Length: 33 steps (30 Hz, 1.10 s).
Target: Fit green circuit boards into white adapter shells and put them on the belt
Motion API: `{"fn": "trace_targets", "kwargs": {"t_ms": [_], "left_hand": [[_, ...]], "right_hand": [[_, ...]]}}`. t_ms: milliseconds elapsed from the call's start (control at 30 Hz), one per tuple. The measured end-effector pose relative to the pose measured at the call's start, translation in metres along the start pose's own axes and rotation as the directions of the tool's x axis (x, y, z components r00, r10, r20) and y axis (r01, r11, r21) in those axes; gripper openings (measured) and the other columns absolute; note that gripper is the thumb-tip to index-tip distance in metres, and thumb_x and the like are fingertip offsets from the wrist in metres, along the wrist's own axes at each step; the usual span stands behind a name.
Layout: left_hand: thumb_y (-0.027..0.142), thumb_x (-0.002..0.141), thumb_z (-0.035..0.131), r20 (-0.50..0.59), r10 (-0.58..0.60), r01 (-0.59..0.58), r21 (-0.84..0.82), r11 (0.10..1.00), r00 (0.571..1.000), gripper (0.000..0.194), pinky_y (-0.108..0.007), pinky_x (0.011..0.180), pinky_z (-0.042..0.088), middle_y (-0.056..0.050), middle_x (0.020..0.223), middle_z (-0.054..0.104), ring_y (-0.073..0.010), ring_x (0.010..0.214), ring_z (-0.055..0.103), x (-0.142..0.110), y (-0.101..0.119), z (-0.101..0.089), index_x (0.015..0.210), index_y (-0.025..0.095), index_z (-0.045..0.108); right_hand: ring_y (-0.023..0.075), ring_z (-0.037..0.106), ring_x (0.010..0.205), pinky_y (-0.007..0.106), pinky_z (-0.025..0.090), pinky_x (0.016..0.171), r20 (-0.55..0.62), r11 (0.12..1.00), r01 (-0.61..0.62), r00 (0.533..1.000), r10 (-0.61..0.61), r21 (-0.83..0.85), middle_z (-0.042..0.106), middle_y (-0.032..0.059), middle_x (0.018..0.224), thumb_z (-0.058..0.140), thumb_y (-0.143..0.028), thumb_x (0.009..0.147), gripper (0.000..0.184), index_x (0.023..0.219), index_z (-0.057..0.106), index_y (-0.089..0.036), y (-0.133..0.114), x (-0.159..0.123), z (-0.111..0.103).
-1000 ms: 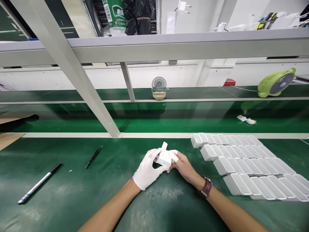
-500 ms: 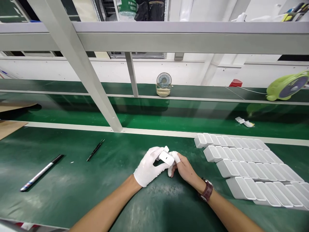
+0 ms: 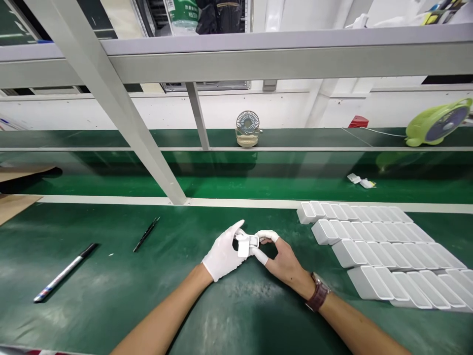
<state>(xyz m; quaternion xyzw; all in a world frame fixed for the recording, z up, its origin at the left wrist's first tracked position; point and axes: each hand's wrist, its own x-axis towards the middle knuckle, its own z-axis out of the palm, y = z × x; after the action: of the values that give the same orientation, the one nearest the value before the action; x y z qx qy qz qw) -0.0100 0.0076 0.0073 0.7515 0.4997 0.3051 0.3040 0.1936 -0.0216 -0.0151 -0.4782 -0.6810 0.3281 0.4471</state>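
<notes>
A small white object [image 3: 245,245] is being held just above the green worktop [image 3: 148,305], between the left hand [image 3: 220,255] and the right hand [image 3: 284,264]. From the left it is being gripped by the white-gloved left hand, whose fingers are being closed around it and partly lost to sight, white against white. From the right its edge is being pinched by the thumb and forefinger of the right hand, both tips being capped in white finger covers [image 3: 268,234], a rounded gap being framed behind them. A brown-strapped watch [image 3: 318,293] is being worn on the right arm [image 3: 362,323]. Well to the left, a silvery marker pen [image 3: 64,273] and a slim dark tool [image 3: 146,235] are being carried by the worktop. To the right, four slanting rows of white boxes [image 3: 373,254] are being supported there too, while a small round fan [image 3: 247,129] and a lime-green fan [image 3: 438,123] are being borne by the ledge [image 3: 314,139] beyond
</notes>
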Motion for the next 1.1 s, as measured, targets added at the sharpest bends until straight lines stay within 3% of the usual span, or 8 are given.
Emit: {"fn": "trace_targets", "kwargs": {"t_ms": [133,367,533,700,800,900,1100], "left_hand": [[0.034,0.074,0.08,0.028,-0.066,0.065,0.014,0.998,0.997,0.074,-0.042,0.103,0.052,-0.005,0.123,0.067,-0.0236,0.115,0.065,0.002,0.0025,-0.0019,0.139,0.023,0.048],[0.027,0.075,0.079,0.035,0.052,-0.053,0.023,0.998,0.998,0.072,-0.042,0.099,0.055,-0.005,0.112,0.069,-0.0215,0.104,0.069,0.0038,-0.0015,-0.0005,0.139,0.021,0.046],[0.027,0.076,0.078,0.049,0.05,-0.052,0.049,0.997,0.998,0.047,-0.045,0.102,0.054,-0.007,0.117,0.069,-0.0255,0.117,0.065,0.0043,0.0026,-0.0005,0.12,0.022,0.061],[0.016,0.071,0.077,0.017,0.102,-0.103,0.092,0.99,0.995,0.073,-0.044,0.096,0.058,-0.004,0.111,0.071,-0.0216,0.101,0.071,0.004,0.0008,0.0008,0.138,0.024,0.048],[0.021,0.074,0.078,0.016,0.11,-0.111,0.087,0.99,0.994,0.043,-0.044,0.098,0.056,-0.006,0.112,0.071,-0.0262,0.116,0.066,0.004,0.0021,0.0012,0.114,0.022,0.062],[0.025,0.075,0.077,0.021,0.099,-0.101,0.095,0.99,0.995,0.021,-0.043,0.1,0.056,-0.009,0.116,0.07,-0.0291,0.129,0.058,0.004,0.005,0.0008,0.091,0.02,0.065],[0.023,0.073,0.078,0.018,0.13,-0.131,0.133,0.982,0.991,0.064,-0.042,0.092,0.058,-0.008,0.112,0.071,-0.0244,0.102,0.071,0.0036,0.0066,-0.0007,0.132,0.02,0.053]], "right_hand": [[0.0243,0.062,0.107,0.043,0.052,0.094,0.011,0.987,0.135,0.991,-0.135,-0.082,0.064,0.008,0.114,0.061,-0.028,0.092,0.029,0.12,0.056,-0.024,0.0026,-0.0002,-0.0026],[0.0256,0.061,0.111,0.046,0.053,0.096,0.032,0.933,0.319,0.947,-0.318,-0.163,0.065,0.01,0.115,0.061,-0.022,0.093,0.03,0.122,0.055,-0.025,0.0077,0.0023,-0.0032],[0.0268,0.062,0.11,0.046,0.055,0.093,0.042,0.913,0.364,0.931,-0.363,-0.187,0.065,0.0106,0.113,0.061,-0.02,0.092,0.029,0.12,0.058,-0.025,0.0066,0.0039,-0.0048],[0.0246,0.063,0.109,0.043,0.056,0.093,0.033,0.921,0.351,0.936,-0.351,-0.17,0.063,0.0105,0.114,0.06,-0.021,0.094,0.024,0.118,0.058,-0.025,0.0028,0.0045,-0.0047],[0.0254,0.062,0.112,0.044,0.055,0.095,0.046,0.92,0.349,0.937,-0.347,-0.178,0.063,0.0113,0.116,0.06,-0.021,0.094,0.028,0.122,0.056,-0.024,0.0028,0.0047,-0.0056],[0.0268,0.061,0.113,0.047,0.054,0.097,0.078,0.911,0.365,0.931,-0.357,-0.193,0.064,0.012,0.117,0.059,-0.021,0.094,0.029,0.122,0.057,-0.023,0.0029,0.0053,-0.0081],[0.0265,0.061,0.112,0.047,0.054,0.095,0.1,0.912,0.37,0.929,-0.357,-0.18,0.065,0.0108,0.114,0.06,-0.02,0.094,0.025,0.119,0.06,-0.025,-0.0005,0.0068,-0.0103]]}}
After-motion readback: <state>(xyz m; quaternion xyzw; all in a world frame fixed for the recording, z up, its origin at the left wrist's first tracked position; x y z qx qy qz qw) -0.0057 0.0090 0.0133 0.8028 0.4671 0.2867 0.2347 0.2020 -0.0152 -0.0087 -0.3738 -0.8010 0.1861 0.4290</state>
